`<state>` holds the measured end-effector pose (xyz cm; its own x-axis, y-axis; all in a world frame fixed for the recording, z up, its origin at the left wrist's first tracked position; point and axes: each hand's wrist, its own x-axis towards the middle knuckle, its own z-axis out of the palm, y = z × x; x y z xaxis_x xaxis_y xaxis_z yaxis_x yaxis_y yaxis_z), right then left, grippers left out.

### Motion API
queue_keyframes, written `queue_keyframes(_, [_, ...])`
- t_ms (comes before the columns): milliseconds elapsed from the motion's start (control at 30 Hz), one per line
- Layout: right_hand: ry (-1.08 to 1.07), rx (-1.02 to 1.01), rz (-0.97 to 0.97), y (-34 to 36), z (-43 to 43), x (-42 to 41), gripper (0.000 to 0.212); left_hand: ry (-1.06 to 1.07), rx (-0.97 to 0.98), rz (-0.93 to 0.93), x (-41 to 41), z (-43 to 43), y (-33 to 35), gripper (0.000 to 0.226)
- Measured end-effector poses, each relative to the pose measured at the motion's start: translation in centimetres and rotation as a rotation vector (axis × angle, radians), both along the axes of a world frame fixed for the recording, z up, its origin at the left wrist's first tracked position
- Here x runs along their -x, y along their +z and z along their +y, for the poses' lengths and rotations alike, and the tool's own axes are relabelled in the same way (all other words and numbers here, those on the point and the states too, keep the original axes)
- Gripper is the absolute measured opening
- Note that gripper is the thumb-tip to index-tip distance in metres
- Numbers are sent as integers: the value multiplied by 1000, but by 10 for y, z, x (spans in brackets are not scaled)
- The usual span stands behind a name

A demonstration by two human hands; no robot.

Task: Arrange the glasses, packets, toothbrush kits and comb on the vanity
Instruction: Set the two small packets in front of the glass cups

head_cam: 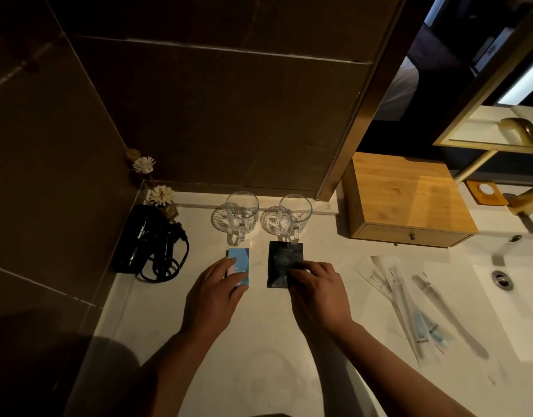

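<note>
Two clear glass mugs, the left one [242,213] and the right one [294,216], stand on coasters at the back of the white vanity [259,341]. In front of the left mug lies a light blue packet [240,260], pinched at its near edge by my left hand [212,291]. A black packet [283,260] lies in front of the right mug, and my right hand [318,291] grips its near right corner. Clear-wrapped toothbrush kits [406,299] and a wrapped comb [445,308] lie fanned out to the right.
A black hair dryer [145,239] with coiled cord sits at the left wall, beside white flower decorations [160,195]. A wooden drawer box [406,200] stands at the back right. The sink basin with its drain [501,278] and a gold tap [526,200] lie at the far right.
</note>
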<state>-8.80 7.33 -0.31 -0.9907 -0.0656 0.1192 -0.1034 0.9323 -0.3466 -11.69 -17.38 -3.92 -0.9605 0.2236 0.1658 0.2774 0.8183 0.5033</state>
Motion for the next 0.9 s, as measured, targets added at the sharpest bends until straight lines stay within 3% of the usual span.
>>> queue_keyframes(900, [-40, -21, -35, 2, -4, 2, 34, 2, 6, 4, 7, 1, -6, 30])
